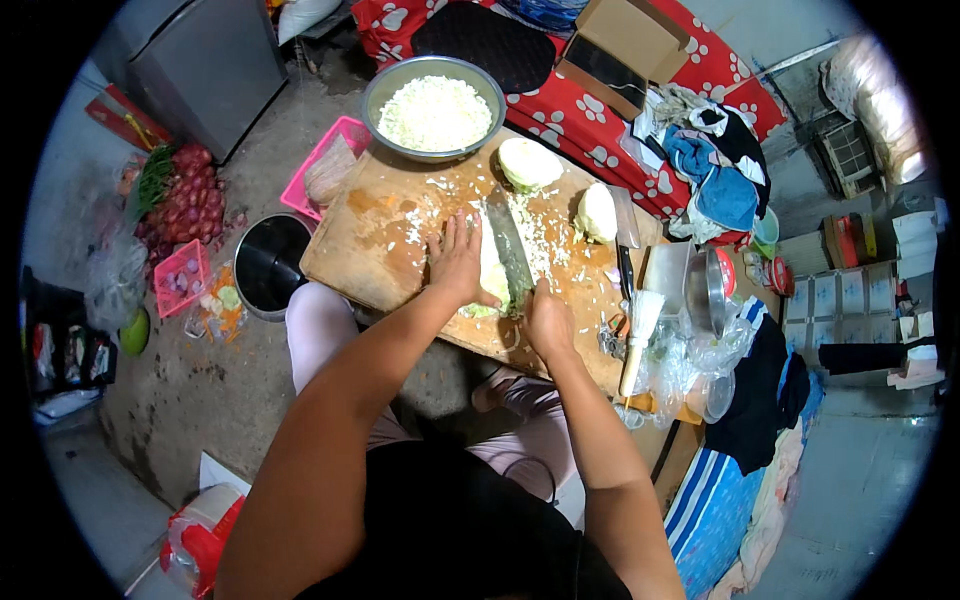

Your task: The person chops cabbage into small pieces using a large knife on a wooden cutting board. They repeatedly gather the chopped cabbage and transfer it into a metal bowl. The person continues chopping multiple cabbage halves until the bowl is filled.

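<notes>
My right hand (549,321) grips the handle of a broad kitchen knife (510,244), whose wet blade points away from me across the wooden board (360,255). Along the left side of the blade lies a pale green cabbage piece (493,274). My left hand (456,259) holds this piece, fingers stretched forward over it and thumb near its close end. Chopped cabbage bits (544,240) are scattered to the right of the blade. Farther back rest a cut cabbage chunk (529,165) and, at the right, a smaller one (597,214).
A steel bowl of chopped cabbage (435,112) stands at the board's far end. At the right are a black-handled knife (625,266), a white-bristled brush (643,330) and plastic bags (682,367). A dark, round container (271,262) and a pink basket (180,277) are on the left floor.
</notes>
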`<move>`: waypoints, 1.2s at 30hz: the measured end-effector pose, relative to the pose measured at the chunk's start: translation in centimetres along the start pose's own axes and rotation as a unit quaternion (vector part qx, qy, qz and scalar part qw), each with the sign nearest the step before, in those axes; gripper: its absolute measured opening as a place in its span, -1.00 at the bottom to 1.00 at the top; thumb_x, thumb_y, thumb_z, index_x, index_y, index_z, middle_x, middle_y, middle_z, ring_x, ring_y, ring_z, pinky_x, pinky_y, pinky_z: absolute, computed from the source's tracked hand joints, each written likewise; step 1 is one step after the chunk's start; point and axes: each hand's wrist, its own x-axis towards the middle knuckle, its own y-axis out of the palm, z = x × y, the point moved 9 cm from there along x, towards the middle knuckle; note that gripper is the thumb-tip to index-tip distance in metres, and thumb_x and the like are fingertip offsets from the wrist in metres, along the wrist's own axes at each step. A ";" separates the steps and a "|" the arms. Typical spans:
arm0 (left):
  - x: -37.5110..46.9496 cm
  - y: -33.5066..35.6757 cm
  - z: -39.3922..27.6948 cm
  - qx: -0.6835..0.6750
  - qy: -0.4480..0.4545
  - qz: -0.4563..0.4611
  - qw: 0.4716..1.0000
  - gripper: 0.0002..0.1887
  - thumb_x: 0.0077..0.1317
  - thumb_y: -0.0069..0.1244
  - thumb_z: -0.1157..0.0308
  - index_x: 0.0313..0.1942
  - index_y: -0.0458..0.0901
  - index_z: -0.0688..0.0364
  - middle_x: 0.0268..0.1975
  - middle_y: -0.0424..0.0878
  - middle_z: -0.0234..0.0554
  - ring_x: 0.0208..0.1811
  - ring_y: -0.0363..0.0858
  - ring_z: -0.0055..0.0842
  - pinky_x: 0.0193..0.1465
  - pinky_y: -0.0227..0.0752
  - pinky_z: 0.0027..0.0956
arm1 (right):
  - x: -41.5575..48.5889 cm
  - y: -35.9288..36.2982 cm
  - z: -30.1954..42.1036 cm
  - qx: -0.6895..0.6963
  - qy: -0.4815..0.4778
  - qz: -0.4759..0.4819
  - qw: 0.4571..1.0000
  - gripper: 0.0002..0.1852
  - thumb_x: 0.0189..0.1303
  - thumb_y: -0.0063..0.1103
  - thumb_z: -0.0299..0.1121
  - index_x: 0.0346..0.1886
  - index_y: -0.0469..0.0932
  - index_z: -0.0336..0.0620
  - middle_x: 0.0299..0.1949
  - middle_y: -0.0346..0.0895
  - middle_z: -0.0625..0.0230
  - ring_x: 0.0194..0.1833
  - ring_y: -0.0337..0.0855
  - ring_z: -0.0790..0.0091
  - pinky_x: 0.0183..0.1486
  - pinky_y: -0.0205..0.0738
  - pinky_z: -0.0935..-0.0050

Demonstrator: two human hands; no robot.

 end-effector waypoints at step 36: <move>1.5 2.2 1.0 0.032 -0.033 0.051 0.998 0.48 -0.33 0.42 -0.19 0.46 -0.22 0.27 0.52 -0.17 0.04 0.56 -0.25 -0.25 0.52 -0.27 0.02 | -4.6 -2.7 1.1 -0.022 -0.034 0.052 0.998 -0.79 0.22 -0.11 -0.51 -0.13 0.29 -0.46 -0.52 0.56 -0.18 -0.41 0.63 -0.22 -0.34 0.46 -0.05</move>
